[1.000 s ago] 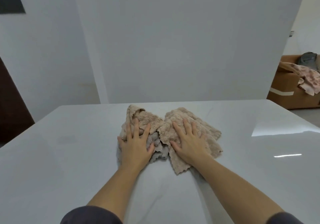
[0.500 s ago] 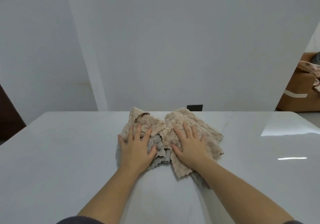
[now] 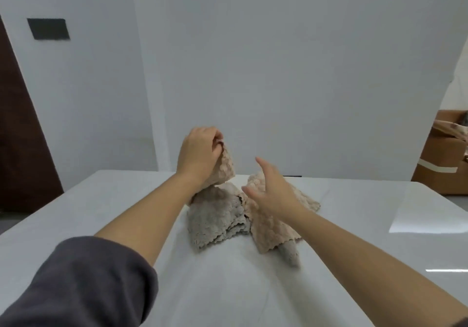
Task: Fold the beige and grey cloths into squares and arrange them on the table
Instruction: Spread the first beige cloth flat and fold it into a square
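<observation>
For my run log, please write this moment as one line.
left hand: pinches beige cloth corner, lifted | right hand: open, holds nothing | grey cloth: crumpled on table | stage: folding not yet done

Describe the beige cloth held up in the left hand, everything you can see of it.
The beige cloth looks soft and nubbly, like fluffy terry. The left hand grips its top end with curled fingers and holds it up above the table. It hangs crumpled, not folded, and its lower part reaches down to the pile, where it meets the grey cloth.
</observation>
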A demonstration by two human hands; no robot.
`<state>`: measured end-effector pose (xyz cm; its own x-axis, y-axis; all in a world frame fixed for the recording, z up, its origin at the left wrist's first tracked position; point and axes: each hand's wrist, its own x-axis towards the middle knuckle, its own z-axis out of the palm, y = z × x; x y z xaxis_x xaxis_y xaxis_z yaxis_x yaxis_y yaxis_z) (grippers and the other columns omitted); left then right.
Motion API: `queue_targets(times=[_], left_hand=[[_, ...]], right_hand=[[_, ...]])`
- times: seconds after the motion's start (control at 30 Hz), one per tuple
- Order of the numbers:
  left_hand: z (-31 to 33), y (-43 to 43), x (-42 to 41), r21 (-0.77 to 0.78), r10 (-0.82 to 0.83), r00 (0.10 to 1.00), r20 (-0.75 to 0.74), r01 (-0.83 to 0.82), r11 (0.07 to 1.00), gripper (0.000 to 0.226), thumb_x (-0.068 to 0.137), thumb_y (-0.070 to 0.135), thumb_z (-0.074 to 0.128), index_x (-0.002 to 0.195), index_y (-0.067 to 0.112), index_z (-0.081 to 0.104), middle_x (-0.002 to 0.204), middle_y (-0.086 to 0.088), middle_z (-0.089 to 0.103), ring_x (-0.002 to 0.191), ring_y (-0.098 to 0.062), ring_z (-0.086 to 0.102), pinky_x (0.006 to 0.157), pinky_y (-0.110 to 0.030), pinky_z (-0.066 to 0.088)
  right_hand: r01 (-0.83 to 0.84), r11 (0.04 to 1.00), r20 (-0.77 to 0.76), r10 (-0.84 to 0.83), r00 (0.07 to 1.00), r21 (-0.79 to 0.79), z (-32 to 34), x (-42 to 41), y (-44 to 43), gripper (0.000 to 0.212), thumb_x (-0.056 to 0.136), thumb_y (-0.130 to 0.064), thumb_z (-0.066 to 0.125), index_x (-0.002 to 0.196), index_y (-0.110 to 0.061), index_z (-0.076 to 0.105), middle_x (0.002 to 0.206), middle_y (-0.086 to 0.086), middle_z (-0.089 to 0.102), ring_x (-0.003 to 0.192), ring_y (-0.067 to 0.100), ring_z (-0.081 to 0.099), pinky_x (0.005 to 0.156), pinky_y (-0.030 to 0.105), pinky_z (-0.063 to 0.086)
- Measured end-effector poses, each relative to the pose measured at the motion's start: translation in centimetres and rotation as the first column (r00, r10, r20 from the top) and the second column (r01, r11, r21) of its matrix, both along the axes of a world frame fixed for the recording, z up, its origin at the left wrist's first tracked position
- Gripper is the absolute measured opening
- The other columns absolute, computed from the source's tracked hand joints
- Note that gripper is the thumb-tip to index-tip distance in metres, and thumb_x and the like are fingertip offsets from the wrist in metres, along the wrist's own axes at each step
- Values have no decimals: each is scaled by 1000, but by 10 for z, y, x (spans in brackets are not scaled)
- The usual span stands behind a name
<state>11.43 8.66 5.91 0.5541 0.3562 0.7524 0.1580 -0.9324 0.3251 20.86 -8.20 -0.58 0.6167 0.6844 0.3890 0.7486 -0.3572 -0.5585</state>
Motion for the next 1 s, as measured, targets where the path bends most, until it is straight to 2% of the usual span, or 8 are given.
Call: queue_targets(times=[0.1,0.23,0.33,0.43,0.57,0.7,0.83,1.0], left_hand=[[48,-17,-26,93,-16,1000,-20,18,996,12,91,21,58,95,17,69,89,4,62,94,-20,55,86,-39,44],[89,-39,-67,102,-35,999,-34,38,994,18,91,29,58,78,17,60,86,3,58,91,-18,52,81,-35,43],[108,-58,-95,69,-105,988,-115,113,991,22,92,27,57,79,10,59,75,1,59,74,-16,52,68,-27,42],[119,-74,-118,65,-153,972,-176,167,984,23,93,29,59,78,12,57,67,8,50,65,-9,44,58,-19,34],[123,-78,-148,-6,-176,909,-379,187,982,31,85,43,69,70,19,57,65,10,51,62,-8,46,58,-23,34],[110,-65,-169,-109,-165,795,-584,125,986,52,76,52,75,61,16,42,57,4,38,54,-14,37,57,-31,30],[98,-33,-176,-124,-67,808,-586,-7,992,38,83,44,72,78,7,67,73,-8,66,72,-25,63,66,-38,49],[113,-20,-179,-156,-65,925,-374,7,988,34,95,32,60,69,11,62,62,-1,51,62,-17,47,57,-28,34]], right_hand=[[-187,968,-262,226,938,166,55,-29,-2,77,87,-49,65,150,-28,26,141,-4,47,122,12,53,99,36,48],[-338,929,-362,371,855,152,99,-66,-19,75,86,-52,64,148,-29,28,123,-13,60,110,4,59,86,30,51],[-283,941,-303,330,894,187,120,-91,-32,63,87,-52,64,139,-27,38,114,-13,61,105,6,60,80,30,52],[-193,943,-72,220,973,272,138,-104,-40,26,93,-32,59,108,-12,60,97,-3,65,86,11,60,70,34,50],[-105,971,51,97,994,213,155,-106,-62,31,100,-25,47,79,-10,63,74,0,60,68,14,54,59,29,42],[10,992,122,-26,992,127,160,-93,-79,30,101,-25,46,88,-6,66,82,7,63,73,19,54,60,29,37],[146,976,112,-166,980,163,161,-66,-87,26,101,-23,47,92,-9,67,86,6,63,84,22,56,70,26,34],[27,963,26,-36,999,268,180,-48,-95,23,101,-22,48,91,-10,65,81,0,62,82,20,58,69,29,47]])
